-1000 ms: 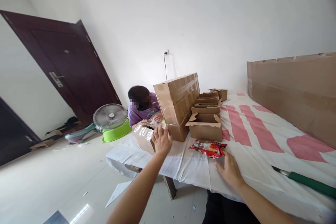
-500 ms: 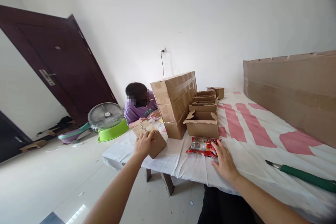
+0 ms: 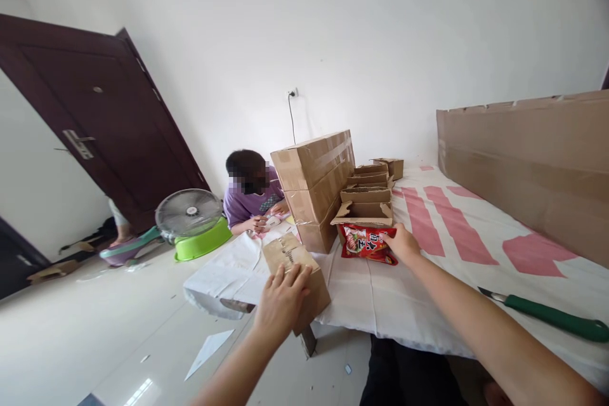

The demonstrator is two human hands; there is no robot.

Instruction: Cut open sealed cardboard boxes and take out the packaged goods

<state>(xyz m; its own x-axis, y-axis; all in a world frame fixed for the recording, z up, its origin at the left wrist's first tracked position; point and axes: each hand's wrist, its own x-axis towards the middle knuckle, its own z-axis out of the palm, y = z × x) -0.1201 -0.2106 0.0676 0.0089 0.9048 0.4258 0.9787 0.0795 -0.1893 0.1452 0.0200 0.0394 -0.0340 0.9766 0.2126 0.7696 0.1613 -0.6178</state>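
My left hand (image 3: 284, 298) lies over the top and near side of a small cardboard box (image 3: 317, 288), fingers spread on it and the thumb hidden. The box sits tilted in view at the table's near edge. My right hand (image 3: 402, 243) grips the right end of a red snack packet (image 3: 362, 243) with large printed characters, its front turned towards me. The packet is held up just in front of an open, upright cardboard box (image 3: 365, 209). More open boxes stand in a row behind that one.
Taped cartons (image 3: 311, 190) are stacked left of the row. A green-handled knife (image 3: 552, 316) lies at the right, blade bare. Behind it stands a long carton (image 3: 518, 158). Another person (image 3: 252, 193) sits across the table corner, near a fan (image 3: 190, 212).
My left hand has brought the small box towards me and to the right. My right hand has taken hold of the packet, raised it and turned it over from its back to its front.
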